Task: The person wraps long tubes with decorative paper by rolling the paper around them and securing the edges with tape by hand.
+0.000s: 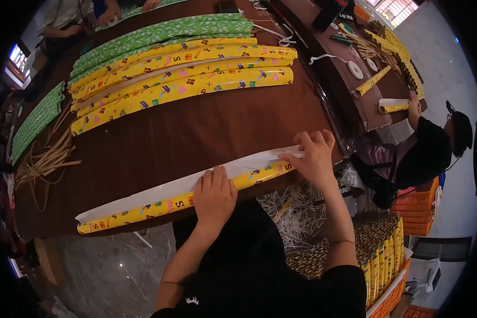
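A long sheet of yellow wrapping paper (156, 208), printed with gifts and other small colorful motifs, lies partly rolled along the table's near edge. Its white underside (143, 195) shows as a strip on the far side of the roll. My left hand (215, 199) rests on the middle of the roll, fingers stretched out together over it. At the right end, my right hand (315, 161) has bent fingers and thumb on the paper's white edge, holding it there.
Several yellow rolls (185, 85) and green rolls (164, 40) lie across the brown table (206, 127). Brown strips (50, 159) are at the left. A co-worker (424, 153) handles a roll at the right table. Below stand an orange crate (392, 291) of rolls and paper shreds (299, 212).
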A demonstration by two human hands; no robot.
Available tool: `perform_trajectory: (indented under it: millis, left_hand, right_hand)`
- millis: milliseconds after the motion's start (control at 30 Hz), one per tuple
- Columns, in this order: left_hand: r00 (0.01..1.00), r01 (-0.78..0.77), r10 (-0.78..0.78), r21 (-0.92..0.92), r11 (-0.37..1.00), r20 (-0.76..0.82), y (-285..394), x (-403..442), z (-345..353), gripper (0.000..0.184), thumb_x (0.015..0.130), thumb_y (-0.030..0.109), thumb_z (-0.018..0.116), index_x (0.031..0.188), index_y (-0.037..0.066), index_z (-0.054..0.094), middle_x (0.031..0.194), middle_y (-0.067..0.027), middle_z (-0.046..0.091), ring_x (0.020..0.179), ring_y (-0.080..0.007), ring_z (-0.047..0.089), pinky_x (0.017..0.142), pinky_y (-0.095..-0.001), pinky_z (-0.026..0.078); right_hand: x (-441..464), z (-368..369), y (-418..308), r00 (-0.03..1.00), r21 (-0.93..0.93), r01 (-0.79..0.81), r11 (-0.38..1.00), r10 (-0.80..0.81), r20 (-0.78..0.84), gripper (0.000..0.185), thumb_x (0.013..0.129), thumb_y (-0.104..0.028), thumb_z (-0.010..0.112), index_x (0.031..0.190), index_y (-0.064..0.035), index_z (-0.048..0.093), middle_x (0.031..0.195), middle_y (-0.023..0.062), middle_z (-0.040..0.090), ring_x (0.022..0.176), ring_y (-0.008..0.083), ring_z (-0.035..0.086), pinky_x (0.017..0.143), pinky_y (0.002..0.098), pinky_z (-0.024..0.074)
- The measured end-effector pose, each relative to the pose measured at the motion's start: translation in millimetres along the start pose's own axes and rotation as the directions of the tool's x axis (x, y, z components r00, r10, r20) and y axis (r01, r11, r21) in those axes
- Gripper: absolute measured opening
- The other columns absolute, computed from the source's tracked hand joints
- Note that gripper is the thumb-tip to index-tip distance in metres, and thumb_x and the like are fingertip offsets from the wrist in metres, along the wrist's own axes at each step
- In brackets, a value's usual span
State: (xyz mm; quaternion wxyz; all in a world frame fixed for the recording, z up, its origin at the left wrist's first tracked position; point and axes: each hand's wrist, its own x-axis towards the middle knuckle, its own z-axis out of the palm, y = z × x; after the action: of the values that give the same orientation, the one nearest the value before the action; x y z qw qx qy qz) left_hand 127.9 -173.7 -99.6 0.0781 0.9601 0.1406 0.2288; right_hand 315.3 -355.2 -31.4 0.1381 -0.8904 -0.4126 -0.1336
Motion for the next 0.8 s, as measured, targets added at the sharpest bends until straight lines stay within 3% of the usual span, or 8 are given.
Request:
perform_trajectory:
  millis: [300, 800]
  left_hand:
    - [0.996, 0.019, -0.017, -0.017, 1.0, 0.083, 1, -2, 1, 0.035, 0.09, 0.016, 0.054, 0.117, -0.004, 0.062, 0.118, -0.0149, 0.06, 0.108, -0.0317, 0.056, 0.093, -0.0426, 0.047]
    - [0.997, -0.013, 0.012, 0.008, 1.0, 0.071, 5, 4, -8, 0.038, 0.088, 0.024, 0.059, 0.114, -0.002, 0.063, 0.112, -0.0148, 0.06, 0.104, -0.0309, 0.057, 0.093, -0.0435, 0.046]
  right_hand:
    - [1, 20, 7, 0.989, -0.184, -0.011, 0.983, -0.017, -0.147, 0.051, 0.067, -0.041, 0.083, 0.097, -0.0081, 0.058, 0.07, 0.0051, 0.064, 0.091, 0.0263, 0.054, 0.101, 0.048, 0.0304]
    - [8, 35, -2, 0.992, -0.267, -0.033, 0.963, -0.001, -0.123, 0.051, 0.064, -0.037, 0.083, 0.098, -0.007, 0.059, 0.072, 0.0043, 0.065, 0.092, 0.0248, 0.056, 0.101, 0.0482, 0.0319]
